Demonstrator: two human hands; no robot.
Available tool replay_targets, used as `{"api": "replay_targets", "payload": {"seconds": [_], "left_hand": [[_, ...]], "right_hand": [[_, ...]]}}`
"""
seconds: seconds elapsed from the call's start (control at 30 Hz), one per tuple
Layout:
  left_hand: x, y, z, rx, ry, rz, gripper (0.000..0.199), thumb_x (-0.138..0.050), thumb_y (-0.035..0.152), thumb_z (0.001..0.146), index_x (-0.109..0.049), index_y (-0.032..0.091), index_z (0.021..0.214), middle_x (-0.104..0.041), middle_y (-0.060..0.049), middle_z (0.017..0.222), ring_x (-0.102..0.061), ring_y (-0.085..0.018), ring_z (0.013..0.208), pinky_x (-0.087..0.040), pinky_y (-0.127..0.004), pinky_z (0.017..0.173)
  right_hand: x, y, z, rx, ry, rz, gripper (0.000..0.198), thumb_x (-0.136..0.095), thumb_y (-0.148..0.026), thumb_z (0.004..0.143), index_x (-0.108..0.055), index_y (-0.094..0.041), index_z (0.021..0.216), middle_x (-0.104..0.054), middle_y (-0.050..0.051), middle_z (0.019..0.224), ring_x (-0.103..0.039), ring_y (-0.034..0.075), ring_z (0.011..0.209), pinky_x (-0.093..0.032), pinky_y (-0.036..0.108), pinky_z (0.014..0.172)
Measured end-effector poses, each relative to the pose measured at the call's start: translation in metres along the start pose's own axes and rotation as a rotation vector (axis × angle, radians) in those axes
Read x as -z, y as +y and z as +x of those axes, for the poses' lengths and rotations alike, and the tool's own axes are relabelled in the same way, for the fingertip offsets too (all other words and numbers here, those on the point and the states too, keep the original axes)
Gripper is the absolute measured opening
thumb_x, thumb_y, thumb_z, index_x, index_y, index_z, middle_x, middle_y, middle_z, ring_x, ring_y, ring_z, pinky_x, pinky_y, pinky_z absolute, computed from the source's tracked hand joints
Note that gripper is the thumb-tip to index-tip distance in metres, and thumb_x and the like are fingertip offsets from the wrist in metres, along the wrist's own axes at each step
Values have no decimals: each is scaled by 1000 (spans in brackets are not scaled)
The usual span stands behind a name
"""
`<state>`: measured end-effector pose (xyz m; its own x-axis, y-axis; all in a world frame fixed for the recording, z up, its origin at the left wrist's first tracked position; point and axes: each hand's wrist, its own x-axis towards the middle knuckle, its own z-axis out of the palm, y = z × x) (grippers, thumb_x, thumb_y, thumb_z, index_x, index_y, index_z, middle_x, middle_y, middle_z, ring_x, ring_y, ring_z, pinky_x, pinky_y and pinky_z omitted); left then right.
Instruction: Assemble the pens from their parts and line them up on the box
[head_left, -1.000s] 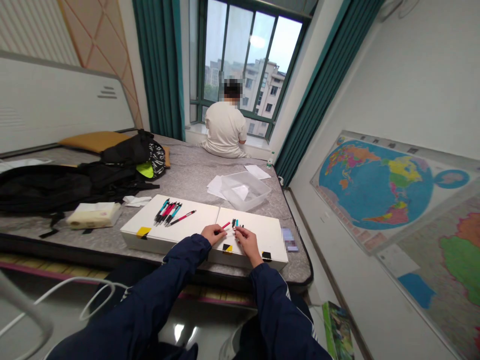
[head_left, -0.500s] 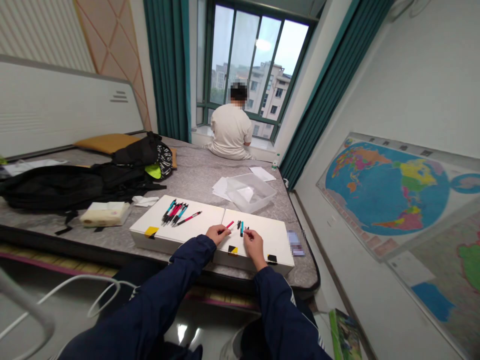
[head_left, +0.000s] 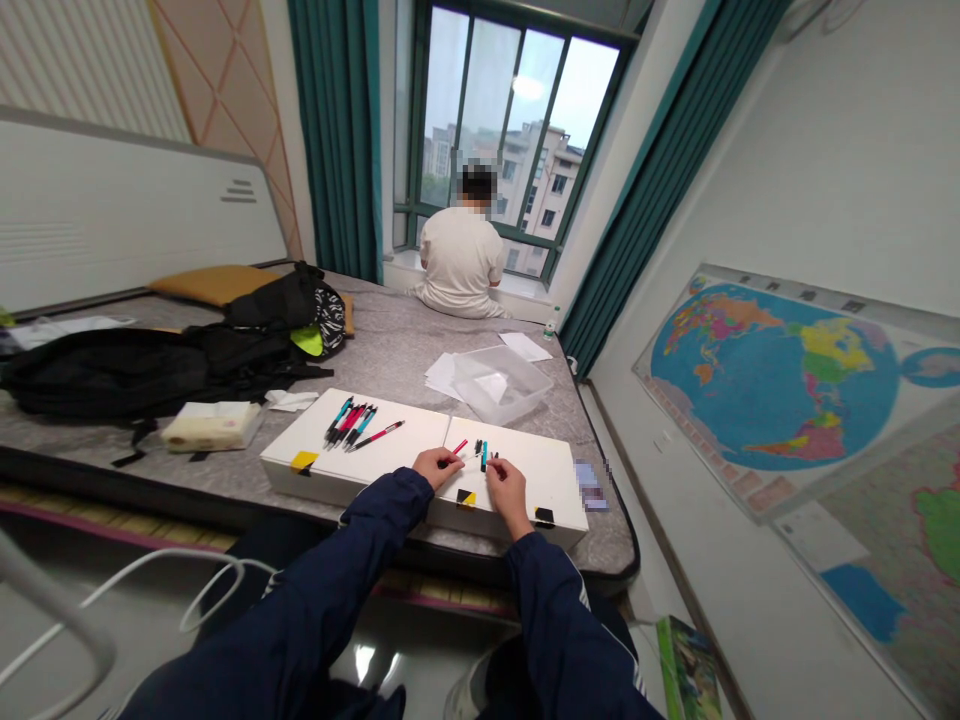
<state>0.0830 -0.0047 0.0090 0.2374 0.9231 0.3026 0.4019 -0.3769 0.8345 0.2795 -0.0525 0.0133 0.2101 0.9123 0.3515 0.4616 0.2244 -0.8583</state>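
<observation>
Two white boxes sit side by side at the bed's front edge. On the right one, my left hand is closed in a pinch, with a red pen barrel sticking out past its fingertips. My right hand is also pinched, low over the box; whatever its fingertips hold is too small to name. Just beyond it lie a blue pen barrel and small black pen parts. A group of several red and blue pens rests on the left box, with a single red-and-black pen beside them.
Behind the boxes are a clear plastic bin and white papers. A tissue pack and a black backpack lie to the left. A person sits by the window, back turned. A bottle stands at the bed's right edge.
Both hands keep almost the same place and pinch; only slight finger movement shows. The pens and boxes have not moved.
</observation>
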Motion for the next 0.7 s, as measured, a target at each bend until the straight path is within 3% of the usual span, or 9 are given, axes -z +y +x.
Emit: {"api": "replay_targets", "payload": {"seconds": [0.1, 0.2, 0.47, 0.7], "left_hand": [[0, -2, 0, -12, -16, -16, 29, -65, 44, 75, -74, 16, 78, -70, -4, 72, -62, -17, 69, -47, -28, 68], [-1, -2, 0, -18, -7, -9, 31, -64, 46, 77, -74, 17, 79, -71, -4, 73, -62, -17, 69, -46, -28, 68], [-2, 1, -2, -57, 21, 42, 27, -63, 41, 79, -74, 17, 78, -70, -4, 73, -61, -16, 67, -47, -27, 66], [-5, -7, 1, -26, 174, -30, 21, -66, 33, 76, -75, 18, 88, -73, -7, 87, -67, -19, 78, -52, -30, 73]], "right_hand": [[0, 2, 0, 2, -94, 83, 24, -57, -30, 78, -72, -15, 88, -67, 3, 68, -60, 18, 63, -48, 27, 64], [3, 1, 1, 22, -189, 143, 22, -59, -30, 79, -73, -16, 88, -71, 5, 76, -62, 18, 66, -50, 27, 64], [8, -12, 2, 7, -258, 282, 29, -61, -34, 79, -74, -18, 99, -72, 10, 99, -65, 18, 69, -54, 30, 62], [8, -5, 4, -100, -180, 295, 28, -62, -32, 75, -75, -14, 92, -71, 6, 73, -57, 14, 54, -48, 27, 57]]}}
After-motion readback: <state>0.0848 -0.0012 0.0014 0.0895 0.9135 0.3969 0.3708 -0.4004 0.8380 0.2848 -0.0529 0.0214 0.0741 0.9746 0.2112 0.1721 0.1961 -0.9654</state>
